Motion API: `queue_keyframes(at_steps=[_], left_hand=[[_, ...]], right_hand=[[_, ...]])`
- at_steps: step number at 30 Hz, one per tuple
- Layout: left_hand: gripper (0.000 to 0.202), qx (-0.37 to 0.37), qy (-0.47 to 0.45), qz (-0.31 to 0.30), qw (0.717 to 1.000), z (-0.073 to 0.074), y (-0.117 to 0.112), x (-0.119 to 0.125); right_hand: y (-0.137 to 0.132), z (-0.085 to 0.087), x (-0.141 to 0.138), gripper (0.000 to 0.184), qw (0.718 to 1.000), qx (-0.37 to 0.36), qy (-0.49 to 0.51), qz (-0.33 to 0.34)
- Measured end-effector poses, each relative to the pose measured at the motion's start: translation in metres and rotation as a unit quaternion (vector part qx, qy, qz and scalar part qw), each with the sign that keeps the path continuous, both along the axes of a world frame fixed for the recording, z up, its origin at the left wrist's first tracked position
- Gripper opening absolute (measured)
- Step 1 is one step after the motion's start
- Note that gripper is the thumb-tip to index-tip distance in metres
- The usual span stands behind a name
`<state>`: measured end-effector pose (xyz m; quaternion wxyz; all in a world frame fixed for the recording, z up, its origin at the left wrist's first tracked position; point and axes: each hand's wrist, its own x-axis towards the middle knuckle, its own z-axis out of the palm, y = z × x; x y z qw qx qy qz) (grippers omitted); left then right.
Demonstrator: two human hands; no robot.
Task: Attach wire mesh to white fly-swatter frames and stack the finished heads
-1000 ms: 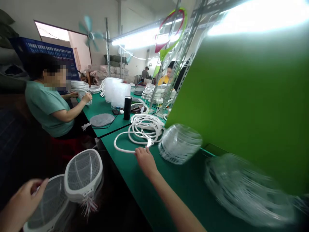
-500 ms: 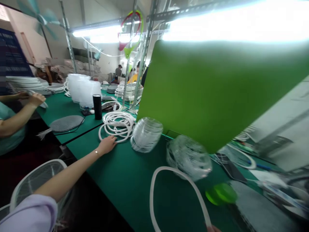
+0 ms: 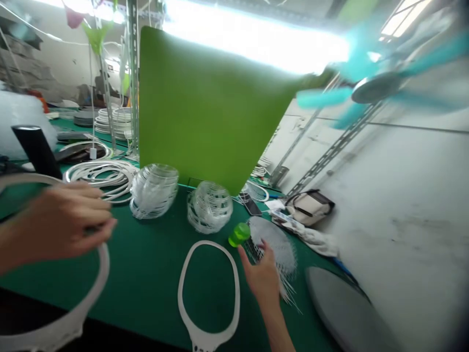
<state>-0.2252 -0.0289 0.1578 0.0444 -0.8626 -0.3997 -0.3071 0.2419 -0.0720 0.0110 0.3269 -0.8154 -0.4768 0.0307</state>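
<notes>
My left hand (image 3: pixel 62 225) grips a white plastic oval racket frame (image 3: pixel 100 293) at the left of the view, and the frame's lower curve runs out of the picture. Another white oval frame (image 3: pixel 179 293) lies flat on the green table mat (image 3: pixel 146 278), with its handle end nearest me. My right hand (image 3: pixel 262 278) holds the edge of a white wire mesh panel (image 3: pixel 273 247), whose loose wire ends hang below it. A bright green cap (image 3: pixel 239 234) sits just beside my right thumb.
Two clear stacks of mesh pieces (image 3: pixel 154 190) stand beyond the frame, with white coiled frames (image 3: pixel 100 178) to their left. A green board (image 3: pixel 208 107) rises behind. A grey round pad (image 3: pixel 340 313), a phone (image 3: pixel 251 204) and a bag (image 3: pixel 309 208) lie at right, by a white wall.
The view has swung far right. A white oval frame now lies on the mat. My left hand has left the coils and holds a frame, and my right hand has moved to the mesh.
</notes>
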Motion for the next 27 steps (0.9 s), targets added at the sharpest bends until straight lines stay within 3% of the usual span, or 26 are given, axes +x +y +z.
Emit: queue_keyframes(at_steps=[2, 5, 8, 10, 12, 15, 18, 20, 22, 25, 27], left_hand=[[0.028, -0.049, 0.157, -0.148, 0.975, -0.022, 0.019, 0.062], [0.024, -0.077, 0.19, -0.249, 0.947, -0.072, 0.04, 0.133], [0.02, -0.091, 0.193, -0.288, 0.933, -0.116, 0.048, 0.165], [0.006, -0.092, 0.185, -0.299, 0.932, -0.131, 0.048, 0.169], [0.019, -0.108, 0.16, -0.278, 0.941, -0.134, 0.041, 0.163], [0.043, -0.186, 0.126, -0.201, 0.954, -0.126, 0.014, 0.143], [0.066, -0.297, 0.128, -0.207, 0.924, -0.124, -0.021, 0.132], [0.067, -0.36, 0.121, -0.254, 0.89, -0.131, -0.039, 0.139], [0.056, -0.4, 0.099, -0.271, 0.87, -0.143, -0.05, 0.155], [0.041, -0.415, 0.043, -0.245, 0.875, -0.157, -0.057, 0.183], [0.041, -0.413, -0.01, -0.235, 0.88, -0.156, -0.062, 0.195]], right_hand=[[0.034, 0.004, 0.002, 0.091, 0.998, 0.001, -0.007, 0.064], [0.078, -0.003, 0.013, 0.071, 0.99, -0.017, -0.011, 0.136], [0.107, -0.008, 0.023, 0.061, 0.991, -0.021, -0.022, 0.134], [0.115, -0.009, 0.028, 0.064, 0.991, -0.029, -0.034, 0.126], [0.112, -0.008, 0.035, 0.075, 0.991, -0.046, -0.049, 0.113], [0.088, -0.011, 0.053, 0.096, 0.992, -0.079, -0.08, 0.062], [0.058, -0.018, 0.073, 0.107, 0.985, -0.127, -0.113, 0.01], [0.044, -0.022, 0.08, 0.101, 0.979, -0.151, -0.136, 0.005], [0.036, -0.023, 0.08, 0.09, 0.974, -0.157, -0.165, 0.012], [0.029, -0.017, 0.072, 0.064, 0.967, -0.143, -0.211, 0.023], [0.023, -0.009, 0.067, 0.037, 0.963, -0.125, -0.237, 0.026]])
